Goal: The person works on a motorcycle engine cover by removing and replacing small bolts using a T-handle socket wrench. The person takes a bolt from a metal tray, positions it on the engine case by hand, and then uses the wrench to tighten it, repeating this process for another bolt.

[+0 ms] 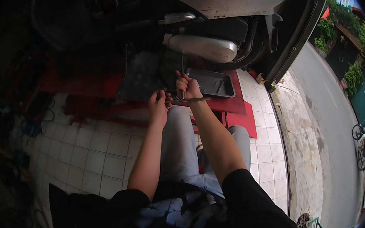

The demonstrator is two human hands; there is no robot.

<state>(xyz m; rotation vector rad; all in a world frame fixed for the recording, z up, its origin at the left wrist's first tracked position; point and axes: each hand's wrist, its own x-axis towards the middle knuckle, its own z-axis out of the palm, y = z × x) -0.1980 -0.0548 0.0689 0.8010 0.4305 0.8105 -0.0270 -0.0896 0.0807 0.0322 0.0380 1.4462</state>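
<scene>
- Black shirt (247, 218) lies nearest, then jeans (178, 136).
- Left hand (160, 105): fingers pinched on one end of a metal bar (196, 100), which crosses just before the right wrist.
- Right hand (187, 86): fingers curled round a thin shaft (183, 63) pointing toward the motorbike (202, 48); whether it joins the bar, cannot tell.
- Tray (226, 87): beside that hand.

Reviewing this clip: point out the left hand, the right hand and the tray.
Left hand (160, 104): head view, middle of the hand.
Right hand (188, 87): head view, middle of the hand.
Tray (209, 77): head view, bare part of its floor.
</scene>
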